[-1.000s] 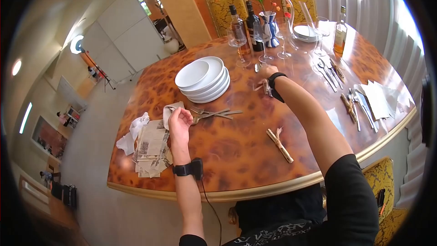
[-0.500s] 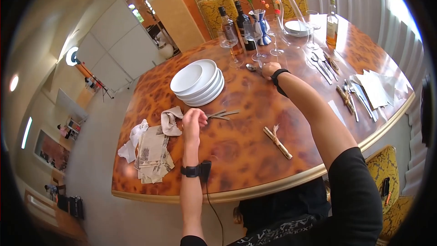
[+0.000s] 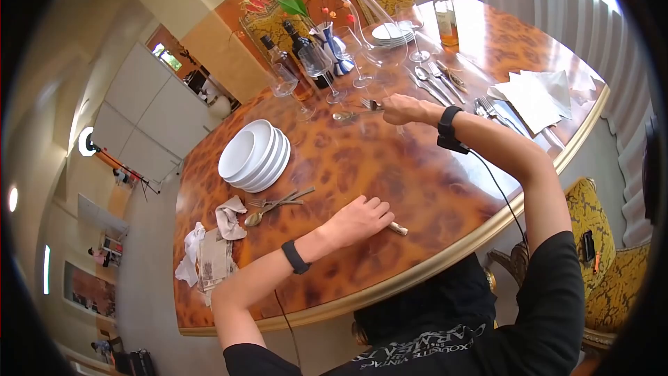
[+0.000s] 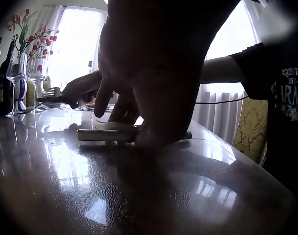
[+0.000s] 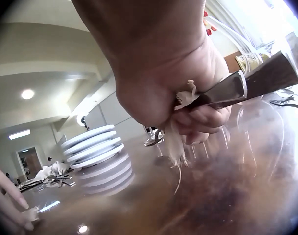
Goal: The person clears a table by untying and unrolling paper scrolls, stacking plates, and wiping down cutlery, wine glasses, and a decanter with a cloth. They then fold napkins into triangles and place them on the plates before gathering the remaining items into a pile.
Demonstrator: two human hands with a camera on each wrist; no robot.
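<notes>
My right hand (image 3: 410,108) grips a fork (image 3: 372,104) by its handle close above the table. A spoon (image 3: 341,116) shows beside the fork's tines. In the right wrist view, flat metal handles (image 5: 227,90) stick out of the fist, and a frayed pale fibre tie (image 5: 174,147) hangs below it. Near the table's front, my left hand (image 3: 358,221) reaches down over a short pale stick (image 3: 398,228) with a fibre tie. The left wrist view has thumb and fingers on either side of this stick (image 4: 105,135), pinching it at the tabletop.
Stacked white plates (image 3: 259,157) stand left of centre, near crossed cutlery (image 3: 278,202), a crumpled cloth (image 3: 231,219) and printed paper sheets (image 3: 214,257). Wine glasses (image 3: 316,63), bottles (image 3: 445,14) and a decanter (image 3: 379,45) stand behind. More cutlery (image 3: 438,83) and white napkins (image 3: 532,101) lie right.
My left hand has moved right from beside the crossed cutlery onto the pale stick. The right hand stays at the cutlery, and fork tines now show ahead of it. The head view has turned.
</notes>
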